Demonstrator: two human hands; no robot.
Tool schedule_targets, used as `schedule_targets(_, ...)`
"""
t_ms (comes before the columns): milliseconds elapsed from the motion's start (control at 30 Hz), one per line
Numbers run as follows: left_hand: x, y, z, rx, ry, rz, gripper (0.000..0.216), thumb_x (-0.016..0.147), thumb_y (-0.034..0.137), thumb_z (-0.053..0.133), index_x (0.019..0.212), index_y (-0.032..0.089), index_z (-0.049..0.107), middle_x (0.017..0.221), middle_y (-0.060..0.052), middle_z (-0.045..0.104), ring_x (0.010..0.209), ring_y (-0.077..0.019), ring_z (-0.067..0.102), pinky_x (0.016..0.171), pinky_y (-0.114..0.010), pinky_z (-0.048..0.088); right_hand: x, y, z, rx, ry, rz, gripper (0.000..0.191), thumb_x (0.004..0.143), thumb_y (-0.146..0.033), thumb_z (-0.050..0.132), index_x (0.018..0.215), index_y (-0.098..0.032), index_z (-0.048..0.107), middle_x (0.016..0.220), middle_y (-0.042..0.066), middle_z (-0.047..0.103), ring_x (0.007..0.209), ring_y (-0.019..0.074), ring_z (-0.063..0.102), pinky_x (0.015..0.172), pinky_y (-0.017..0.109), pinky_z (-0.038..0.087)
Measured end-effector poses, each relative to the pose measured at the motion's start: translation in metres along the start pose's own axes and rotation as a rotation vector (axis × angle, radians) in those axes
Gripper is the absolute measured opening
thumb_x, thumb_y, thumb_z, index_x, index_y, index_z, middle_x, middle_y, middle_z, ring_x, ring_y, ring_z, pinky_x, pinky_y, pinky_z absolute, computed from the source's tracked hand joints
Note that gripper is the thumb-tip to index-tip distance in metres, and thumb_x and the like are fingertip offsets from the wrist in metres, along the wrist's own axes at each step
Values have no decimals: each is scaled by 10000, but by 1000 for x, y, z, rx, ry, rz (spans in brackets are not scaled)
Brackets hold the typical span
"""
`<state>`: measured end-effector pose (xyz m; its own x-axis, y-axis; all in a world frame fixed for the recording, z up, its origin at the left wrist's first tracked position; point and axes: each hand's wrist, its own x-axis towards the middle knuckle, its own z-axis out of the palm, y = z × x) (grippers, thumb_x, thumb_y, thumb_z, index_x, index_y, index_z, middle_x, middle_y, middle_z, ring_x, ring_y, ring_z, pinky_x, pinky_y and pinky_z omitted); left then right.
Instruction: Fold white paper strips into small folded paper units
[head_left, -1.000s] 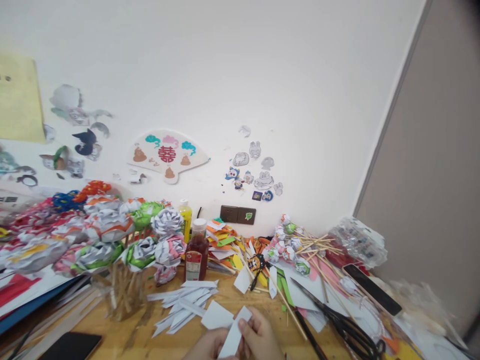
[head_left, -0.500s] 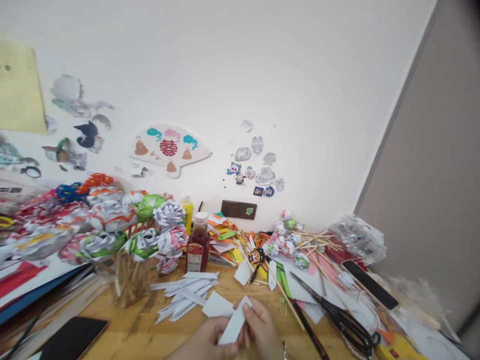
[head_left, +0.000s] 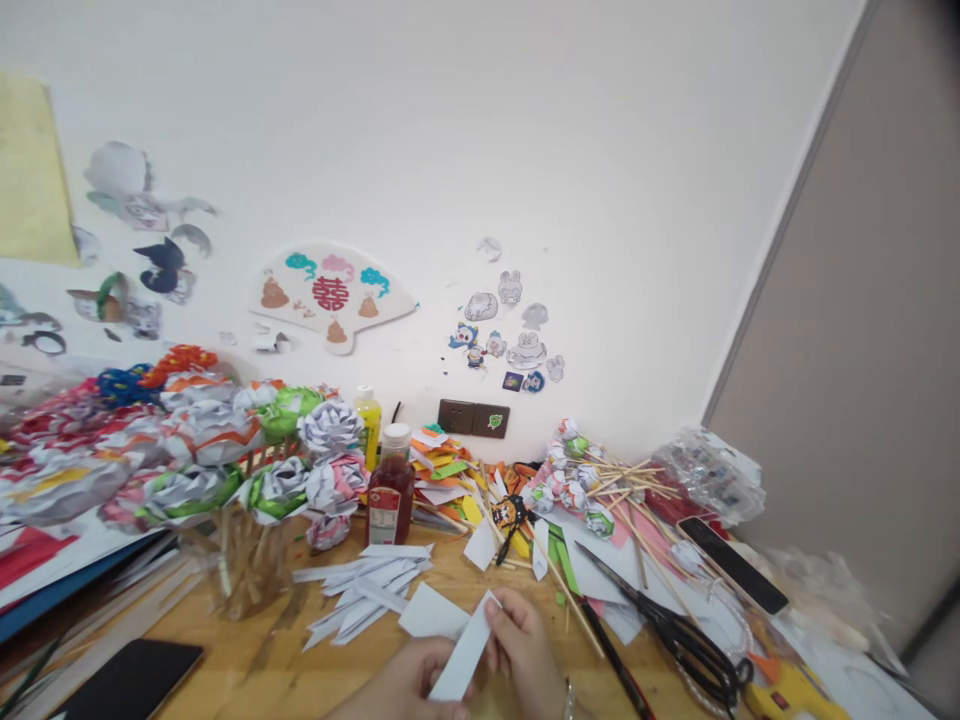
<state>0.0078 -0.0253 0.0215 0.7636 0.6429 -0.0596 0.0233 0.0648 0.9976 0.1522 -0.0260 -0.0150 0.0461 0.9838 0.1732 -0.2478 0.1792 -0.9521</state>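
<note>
Between both hands, low in the middle of the view, a folded white paper strip (head_left: 466, 652) is held at a slant. My left hand (head_left: 409, 676) is closed on its lower end. My right hand (head_left: 525, 645) pinches its upper right end with thumb and fingers. Just behind the strip lies a white paper piece (head_left: 431, 610) on the wooden table (head_left: 262, 660). Left of that spreads a pile of folded white paper strips (head_left: 367, 590). The lower parts of both hands are cut off by the frame.
Paper flowers on sticks stand in a clear container (head_left: 240, 575) at left, beside a red-brown bottle (head_left: 391, 490). Black-handled scissors (head_left: 694, 645), a phone (head_left: 733, 565) and a yellow tool (head_left: 787, 695) lie at right. A dark phone-like slab (head_left: 131, 680) lies at front left.
The view has shifted slightly, so most things sit a little further left. Both hands keep hold of the folded paper strip, and my left hand sits slightly lower on it.
</note>
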Motion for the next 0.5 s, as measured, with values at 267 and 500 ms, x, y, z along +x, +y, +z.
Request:
schedule_targets(267,4,-9,-5,34,2,11,306,528,387,628,674,151,499,548,65,372,461,-54,291,405,-153,223,1,1,-3,48,23,22,340,731,-429,457,895,-133,470,325,-97,379,276,37,270,298,145,133)
schedule_targets(500,3,-6,-7,65,6,-3,363,485,431,645,672,152,509,563,64,411,498,-64,331,442,-158,241,4,2,-1,63,23,-17,361,684,-446,506,857,-133,462,346,-111,363,263,27,269,291,135,166)
